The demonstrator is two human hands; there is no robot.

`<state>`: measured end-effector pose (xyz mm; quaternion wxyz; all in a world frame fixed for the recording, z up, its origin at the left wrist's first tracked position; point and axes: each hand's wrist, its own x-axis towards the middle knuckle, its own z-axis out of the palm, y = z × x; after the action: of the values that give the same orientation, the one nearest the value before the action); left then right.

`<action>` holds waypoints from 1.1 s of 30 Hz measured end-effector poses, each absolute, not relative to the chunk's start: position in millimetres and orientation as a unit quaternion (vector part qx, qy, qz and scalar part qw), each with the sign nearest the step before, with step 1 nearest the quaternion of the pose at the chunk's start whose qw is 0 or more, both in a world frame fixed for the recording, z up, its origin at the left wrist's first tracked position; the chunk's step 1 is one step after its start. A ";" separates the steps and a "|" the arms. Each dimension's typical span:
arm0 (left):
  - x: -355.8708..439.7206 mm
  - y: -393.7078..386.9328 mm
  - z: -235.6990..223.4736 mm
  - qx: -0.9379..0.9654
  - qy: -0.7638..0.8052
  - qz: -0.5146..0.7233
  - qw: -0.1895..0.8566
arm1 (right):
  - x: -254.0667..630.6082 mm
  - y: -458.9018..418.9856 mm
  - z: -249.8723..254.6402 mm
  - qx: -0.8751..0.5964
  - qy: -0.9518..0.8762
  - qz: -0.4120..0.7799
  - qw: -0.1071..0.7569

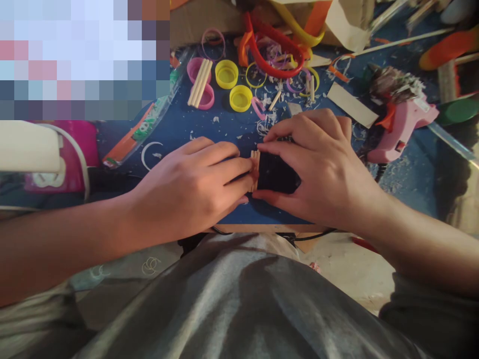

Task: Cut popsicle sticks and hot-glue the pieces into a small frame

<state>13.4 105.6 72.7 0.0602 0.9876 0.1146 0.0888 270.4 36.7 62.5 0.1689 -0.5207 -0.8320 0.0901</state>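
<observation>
Near the table's front edge, a small bundle of short wooden craft sticks (255,169) is held side by side between both hands. My left hand (202,182) presses its fingertips on the sticks from the left and covers part of them. My right hand (322,154) grips their two ends, forefinger at the far end and thumb at the near end. Beyond the hands, three longer craft sticks (200,84) lie across two pink bottle caps (204,101). Two yellow bottle caps (240,98) sit beside them.
A pink glue gun (400,124) lies at right, near a pale rectangular strip (352,104). White shavings and plastic rings litter the blue table (172,144). Red scissors-like handles (277,65) are at the back. A clear plastic packet (149,122) and a magenta object (80,149) are at left.
</observation>
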 end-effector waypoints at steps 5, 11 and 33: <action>13.2 105.9 73.2 0.989 0.112 0.086 0.047 | 270.6 36.7 61.4 -0.521 -0.832 0.090 0.168; 14.1 105.6 74.0 0.990 0.103 0.087 0.034 | 269.5 35.4 62.1 -0.529 -0.827 0.095 0.164; 13.4 105.9 71.1 0.988 0.112 0.093 0.053 | 273.2 36.4 65.8 -0.516 -0.837 0.100 0.155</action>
<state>13.4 105.9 71.1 0.0533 0.9879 0.1118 0.0930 273.2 36.4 65.8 0.1549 -0.5159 -0.8365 0.1003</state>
